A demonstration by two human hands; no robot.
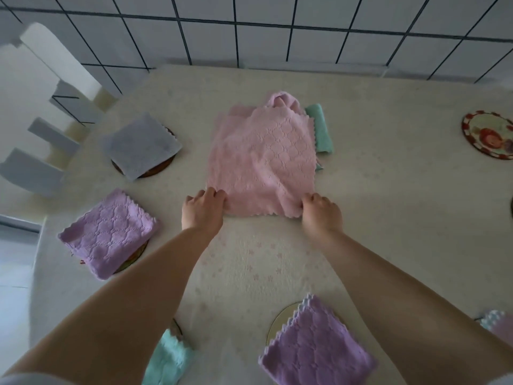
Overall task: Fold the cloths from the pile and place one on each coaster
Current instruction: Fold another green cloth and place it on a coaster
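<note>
A pink cloth point(261, 159) lies spread out near the middle of the bench point(388, 218), which is covered in a pale patterned sheet. The left hand point(202, 211) grips the cloth's near left corner, its fingers point(213, 194) curled onto the fabric, and the right hand point(322, 213) pinches the near right corner in the same way, so both hands hold the near edge. Under the far end of the pink cloth sits the rest of the pile: a bunched pink piece point(280, 100) peeks out at the top and a mint-green cloth point(319, 127) shows along the right side. To the left, a folded grey cloth point(141, 145) rests on a round dark coaster point(163, 165), and nearer, a folded lilac cloth point(108, 234) covers most of another coaster point(133, 258). In the foreground, a second folded lilac cloth point(316, 348) lies over a pale round coaster point(283, 318), and a folded mint cloth point(166, 359) sits at the bottom edge between the forearms, partly hidden by the left arm. At the far right a coaster with a red pattern point(488, 134) lies bare, with no cloth on it. Another folded cloth point(497, 323) is barely visible at the right edge. A white chair point(41, 107) stands at the bench's left side, before a white tiled wall point(277, 29).
</note>
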